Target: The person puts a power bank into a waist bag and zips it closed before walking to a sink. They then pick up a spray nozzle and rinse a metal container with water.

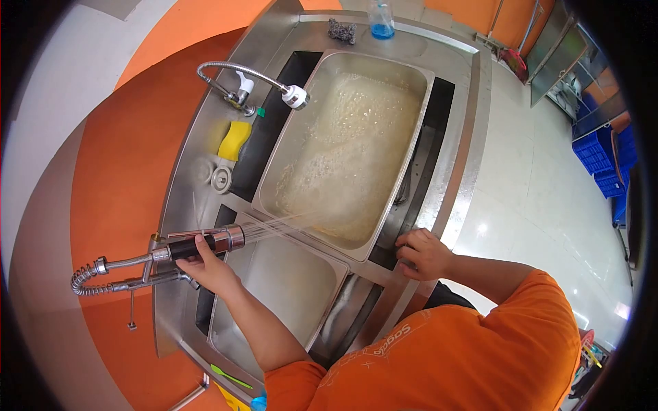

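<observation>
While water (274,227) is sprayed into the pan (377,60) ahead of the hands, the sprayer (205,244) is gripped in the left hand (209,268). The right hand (425,253) is curled over the sink edge (454,205), just beside the pan's corner. Foamy brown water (349,151) is seen inside, so the washing looks half done.

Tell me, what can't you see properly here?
Head view:
- Pan bottom: hidden under foamy water.
- Bottle: top cut off by the picture's edge.
- Right hand: fingers curl at the pan's corner; grip unclear.
- Left hand, shut on the sprayer: its arm covers part of the second pan.
</observation>
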The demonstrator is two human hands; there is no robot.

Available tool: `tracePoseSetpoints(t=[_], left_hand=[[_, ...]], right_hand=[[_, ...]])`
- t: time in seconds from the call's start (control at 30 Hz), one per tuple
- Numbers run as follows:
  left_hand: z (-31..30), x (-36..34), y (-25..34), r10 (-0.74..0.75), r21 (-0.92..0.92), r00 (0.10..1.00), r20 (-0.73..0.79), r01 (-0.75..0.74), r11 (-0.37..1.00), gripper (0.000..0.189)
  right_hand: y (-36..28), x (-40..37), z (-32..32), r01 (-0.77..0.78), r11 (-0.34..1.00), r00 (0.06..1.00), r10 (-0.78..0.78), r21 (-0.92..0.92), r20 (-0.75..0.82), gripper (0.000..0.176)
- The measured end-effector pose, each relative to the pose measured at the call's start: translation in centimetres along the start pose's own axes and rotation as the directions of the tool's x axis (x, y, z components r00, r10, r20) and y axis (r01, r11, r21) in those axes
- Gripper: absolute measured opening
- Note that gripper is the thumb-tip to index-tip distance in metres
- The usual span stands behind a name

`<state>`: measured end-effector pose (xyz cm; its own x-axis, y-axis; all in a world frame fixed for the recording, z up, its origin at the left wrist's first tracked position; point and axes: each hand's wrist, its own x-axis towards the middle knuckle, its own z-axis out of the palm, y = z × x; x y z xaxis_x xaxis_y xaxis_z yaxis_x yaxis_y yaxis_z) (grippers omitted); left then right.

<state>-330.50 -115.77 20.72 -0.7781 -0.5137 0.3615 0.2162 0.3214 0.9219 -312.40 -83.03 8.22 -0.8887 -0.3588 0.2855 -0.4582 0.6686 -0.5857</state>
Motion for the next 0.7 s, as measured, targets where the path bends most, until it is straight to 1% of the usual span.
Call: tracePoseSetpoints(t=[0.03,0.17,0.23,0.27,0.33,0.43,0.57,0.63,0.7], left_hand=[[-0.1,0.0,-0.1,-0.022,0.001,1.0,-0.003,0.022,1.0,0.037],[0.5,-0.1,0.4,-0.007,-0.021,1.0,-0.016,0.007,1.0,0.037],[0.8,-0.1,0.7,-0.012,0.015,0.999,-0.039,0.012,1.0,0.045],[0.9,0.0,0.8,-0.012,0.014,0.999,-0.039,0.012,1.0,0.045],[1.1,0.2,0.8,0.003,-0.015,1.0,-0.014,-0.003,1.0,0.038],[1.7,0.3,1.2,0.04,-0.034,0.999,-0.008,-0.04,0.999,0.037],[2.5,1.0,1.3,0.039,-0.04,0.998,-0.039,-0.04,0.998,0.035],[2.8,1.5,1.4,0.107,-0.062,0.994,-0.024,-0.108,0.992,0.036],[3.0,2.1,1.4,0.108,-0.064,0.994,-0.015,-0.108,0.992,0.036]], right_hand=[[0.0,0.0,0.0,0.0,1.0,1.0,0.0,0.001,0.001,0.022],[0.0,0.0,0.0,0.004,1.0,1.0,-0.004,0.001,0.012,0.023],[0.0,0.0,-0.1,0.0,1.0,1.0,0.0,-0.002,0.016,0.023],[0.0,0.0,-0.1,-0.003,1.0,1.0,0.003,-0.002,0.017,0.023],[0.0,0.0,0.0,-0.004,1.0,1.0,0.004,-0.002,0.02,0.023],[0.0,0.0,-0.1,0.002,1.0,1.0,-0.003,0.0,0.015,0.023],[0.0,0.0,0.0,-0.008,1.0,1.0,0.007,0.003,0.031,0.022],[0.0,0.0,0.0,-0.01,1.0,0.999,0.01,0.005,0.034,0.022],[0.0,0.0,0.0,-0.014,1.0,0.999,0.014,0.004,0.035,0.022]])
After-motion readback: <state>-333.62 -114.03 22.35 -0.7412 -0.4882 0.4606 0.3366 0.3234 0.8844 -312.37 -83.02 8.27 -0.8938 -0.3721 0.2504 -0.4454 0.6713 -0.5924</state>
